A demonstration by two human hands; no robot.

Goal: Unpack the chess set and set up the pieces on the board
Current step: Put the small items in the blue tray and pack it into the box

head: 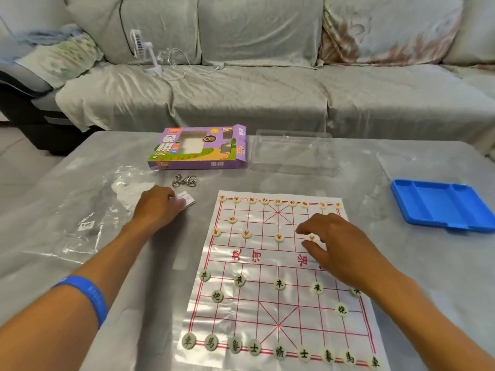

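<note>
A glossy Chinese chess board sheet [278, 266] with red lines lies on the table. Black-lettered round pieces [279, 284] fill the near rows. Red-lettered pieces [251, 200] line the far rows. My right hand [337, 247] hovers over the far right of the board, fingers and thumb curled round a red piece [312, 238] sitting on the sheet. My left hand [158, 207] rests on the table left of the board, its fingers on a small white card [186, 200]. The purple chess box [198, 148] lies open at the back.
A clear plastic tray [293, 151] lies beside the box. A blue compartment tray [442, 204] sits at the right edge. Crumpled clear plastic bag [88, 210] covers the left of the table. Metal ring puzzles [184, 180] lie near the box. A sofa with a small fan [146, 52] stands behind.
</note>
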